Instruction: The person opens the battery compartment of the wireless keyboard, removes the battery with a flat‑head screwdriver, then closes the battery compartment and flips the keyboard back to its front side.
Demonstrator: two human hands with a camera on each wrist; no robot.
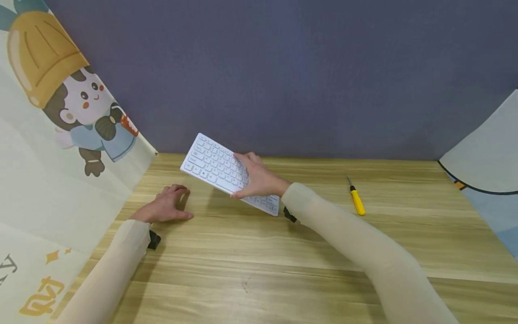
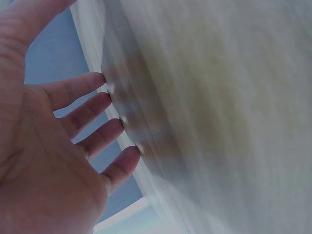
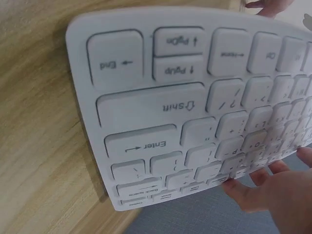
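A white keyboard (image 1: 216, 164) is held above the table, tilted, its keys facing up toward the head camera. My right hand (image 1: 259, 175) grips it across its width near the middle, thumb at the near edge and fingers at the far edge. The keyboard's end with the Enter and Shift keys fills much of the right wrist view. To the left of the keyboard, my left hand (image 1: 167, 206) holds nothing; its fingers are loosely bent. In the left wrist view its fingertips (image 2: 129, 155) meet the tabletop.
On the right of the wooden table (image 1: 243, 256) lies a screwdriver (image 1: 357, 201) with a yellow handle. A dark blue-grey partition (image 1: 299, 81) stands along the table's back edge. A printed cloth (image 1: 40, 193) with a cartoon figure borders the left side.
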